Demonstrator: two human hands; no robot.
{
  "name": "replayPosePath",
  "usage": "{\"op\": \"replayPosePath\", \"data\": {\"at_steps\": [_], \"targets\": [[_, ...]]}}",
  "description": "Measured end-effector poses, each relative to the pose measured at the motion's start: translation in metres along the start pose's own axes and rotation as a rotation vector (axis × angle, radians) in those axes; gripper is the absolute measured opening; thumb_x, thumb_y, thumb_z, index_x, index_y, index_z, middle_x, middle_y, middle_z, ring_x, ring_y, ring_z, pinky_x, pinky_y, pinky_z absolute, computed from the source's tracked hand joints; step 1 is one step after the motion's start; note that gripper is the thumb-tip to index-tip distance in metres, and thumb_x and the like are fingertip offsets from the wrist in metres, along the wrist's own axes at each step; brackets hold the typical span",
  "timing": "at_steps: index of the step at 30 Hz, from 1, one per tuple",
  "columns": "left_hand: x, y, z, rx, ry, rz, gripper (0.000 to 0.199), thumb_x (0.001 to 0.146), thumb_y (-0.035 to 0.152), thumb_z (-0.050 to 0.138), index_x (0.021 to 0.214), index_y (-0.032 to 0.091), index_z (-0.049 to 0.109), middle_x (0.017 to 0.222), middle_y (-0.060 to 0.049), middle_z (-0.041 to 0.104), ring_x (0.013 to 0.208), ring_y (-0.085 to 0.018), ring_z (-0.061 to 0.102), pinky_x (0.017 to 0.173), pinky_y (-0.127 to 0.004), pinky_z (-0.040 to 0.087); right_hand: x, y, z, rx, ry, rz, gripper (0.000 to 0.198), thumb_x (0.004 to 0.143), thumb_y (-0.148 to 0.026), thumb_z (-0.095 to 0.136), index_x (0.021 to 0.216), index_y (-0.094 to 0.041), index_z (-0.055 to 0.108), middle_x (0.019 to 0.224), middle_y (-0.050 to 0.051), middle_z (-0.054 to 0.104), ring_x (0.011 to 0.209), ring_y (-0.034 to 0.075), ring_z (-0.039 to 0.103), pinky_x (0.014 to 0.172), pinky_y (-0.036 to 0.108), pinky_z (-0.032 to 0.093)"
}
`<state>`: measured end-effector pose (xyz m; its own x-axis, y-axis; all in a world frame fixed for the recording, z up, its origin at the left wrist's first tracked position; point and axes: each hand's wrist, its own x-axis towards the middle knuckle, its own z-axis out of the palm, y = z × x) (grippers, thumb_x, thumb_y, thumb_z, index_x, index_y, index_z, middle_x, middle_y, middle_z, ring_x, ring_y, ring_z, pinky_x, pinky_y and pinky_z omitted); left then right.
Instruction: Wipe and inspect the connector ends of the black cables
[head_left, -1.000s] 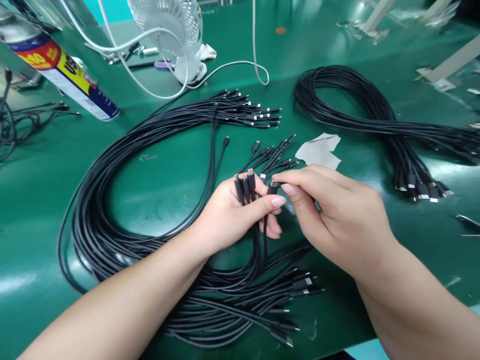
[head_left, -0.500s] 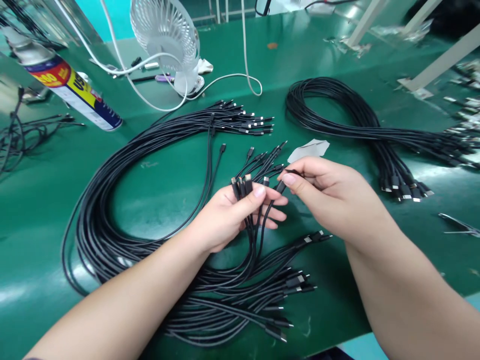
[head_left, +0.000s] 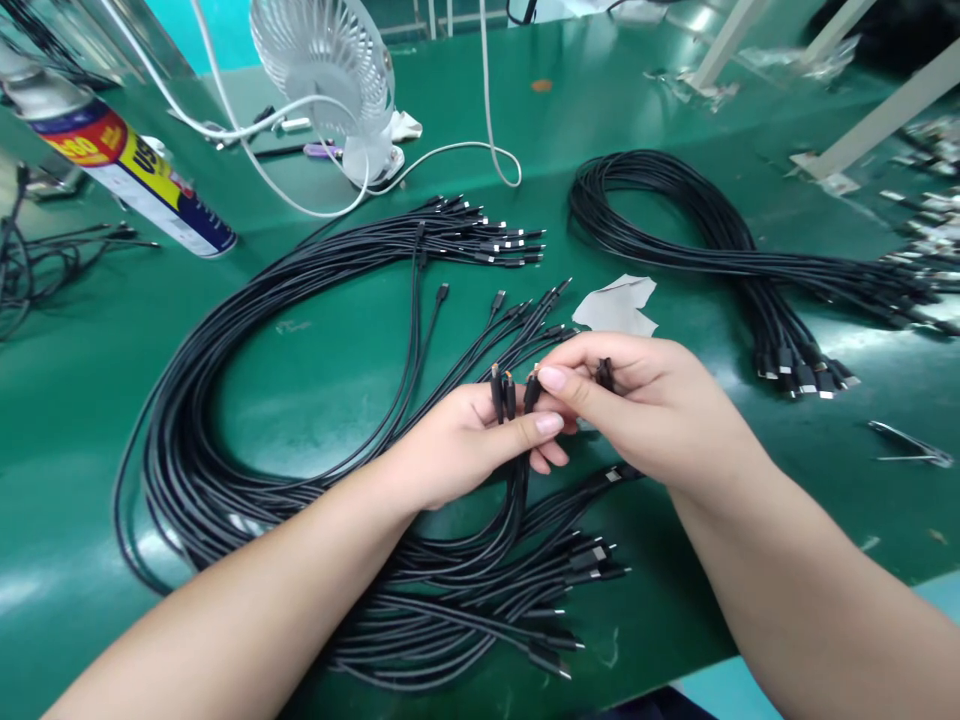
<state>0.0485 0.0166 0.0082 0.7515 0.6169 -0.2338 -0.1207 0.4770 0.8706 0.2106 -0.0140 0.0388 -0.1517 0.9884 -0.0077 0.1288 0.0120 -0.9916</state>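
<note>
My left hand [head_left: 469, 445] grips a small bunch of black cable ends [head_left: 504, 392], their plugs sticking up above the thumb. My right hand [head_left: 649, 405] touches the left one and pinches a black plug [head_left: 604, 373] between its fingers, its thumb pressed beside the bunch. The held cables run down to a big loop of black cables [head_left: 225, 400] lying on the green table [head_left: 90, 400]. More loose plug ends [head_left: 585, 560] lie fanned out below my hands.
A second coil of black cables [head_left: 712, 240] lies at the right, with a scrap of paper [head_left: 619, 305] beside it. A white desk fan [head_left: 330, 70], white cords and a spray can [head_left: 127, 165] stand at the back left. Tweezers [head_left: 907, 445] lie far right.
My right hand moved left and closed in against the left hand's bunch. The plug it pinches now sits deeper among its fingers. The view shifted slightly.
</note>
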Motion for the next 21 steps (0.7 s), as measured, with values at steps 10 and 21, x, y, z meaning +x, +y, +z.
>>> {"op": "replayPosePath", "data": {"at_steps": [10, 21], "targets": [[-0.0023, -0.0011, 0.0043, -0.364, 0.065, -0.053, 0.031, 0.072, 0.038, 0.08, 0.083, 0.01, 0.071, 0.074, -0.006, 0.071, 0.059, -0.011, 0.064, 0.056, -0.022, 0.049, 0.0006, 0.0001, 0.0001, 0.13, -0.031, -0.004, 0.019, 0.091, -0.035, 0.063, 0.08, -0.019, 0.063, 0.059, -0.004, 0.059, 0.051, 0.013, 0.065, 0.048, 0.026, 0.056], [-0.004, -0.0013, 0.0044, -0.416, 0.026, -0.103, 0.03, 0.073, 0.037, 0.08, 0.079, 0.01, 0.069, 0.072, -0.003, 0.069, 0.057, -0.01, 0.063, 0.053, -0.021, 0.046, -0.0036, 0.0005, -0.0004, 0.136, -0.054, 0.024, 0.009, 0.092, -0.03, 0.061, 0.088, -0.023, 0.065, 0.062, -0.003, 0.062, 0.053, 0.015, 0.066, 0.051, 0.028, 0.059]]}}
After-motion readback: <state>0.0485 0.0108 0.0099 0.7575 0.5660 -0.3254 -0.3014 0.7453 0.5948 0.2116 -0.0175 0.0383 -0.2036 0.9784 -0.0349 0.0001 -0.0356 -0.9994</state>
